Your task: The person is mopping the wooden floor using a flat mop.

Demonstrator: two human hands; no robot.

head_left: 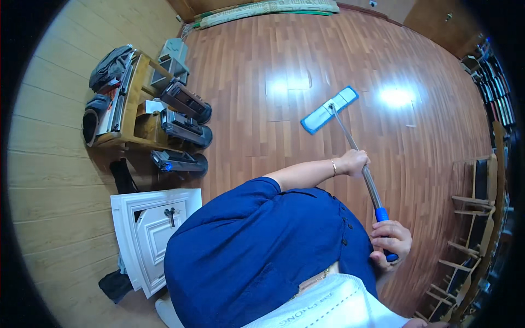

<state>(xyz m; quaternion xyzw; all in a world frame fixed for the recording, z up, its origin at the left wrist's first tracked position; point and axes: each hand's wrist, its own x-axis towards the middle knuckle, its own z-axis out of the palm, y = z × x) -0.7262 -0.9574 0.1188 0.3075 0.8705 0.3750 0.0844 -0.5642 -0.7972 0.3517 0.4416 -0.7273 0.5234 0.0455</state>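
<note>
A flat mop with a long metal pole [373,188] slants from my body out over the floor. My left hand [354,162], with a bracelet at its wrist, is wrapped round the middle of the pole. Lower down, my right hand [391,240] grips the blue handle end [382,215]. At the pole's far end, the blue and white mop head [329,110] lies flat on the wood-look floor [240,109], turned diagonally.
On the left stand a wooden table [135,98] with bags on it, several dark machines [183,128] and a white cabinet [158,235]. Wooden chairs [473,205] line the right side, below a shelf of books [495,87]. A rolled carpet [268,9] lies along the far wall.
</note>
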